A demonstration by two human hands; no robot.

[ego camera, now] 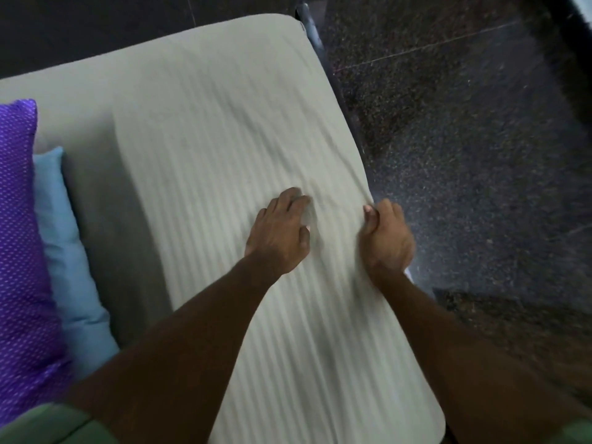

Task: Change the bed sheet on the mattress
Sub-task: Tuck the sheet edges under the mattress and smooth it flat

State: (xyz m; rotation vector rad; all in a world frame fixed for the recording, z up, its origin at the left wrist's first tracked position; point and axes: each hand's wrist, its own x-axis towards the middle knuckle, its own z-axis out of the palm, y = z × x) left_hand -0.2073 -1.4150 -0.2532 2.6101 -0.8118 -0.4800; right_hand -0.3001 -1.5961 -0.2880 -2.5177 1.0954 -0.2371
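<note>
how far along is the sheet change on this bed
Mostly done, it seems: the pale sheet already covers the mattress top. In hand: the left hand presses it flat while the right hand grips its side edge. Left: smoothing the wrinkles; the purple pillow and blue pillow sit aside.

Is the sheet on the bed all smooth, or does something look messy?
Not quite smooth. The pale sheet is bunched into wrinkles near the bed's right edge, between the left hand, which lies flat on it, and the right hand, which grips the edge. Nothing looks torn or spilled.
</note>
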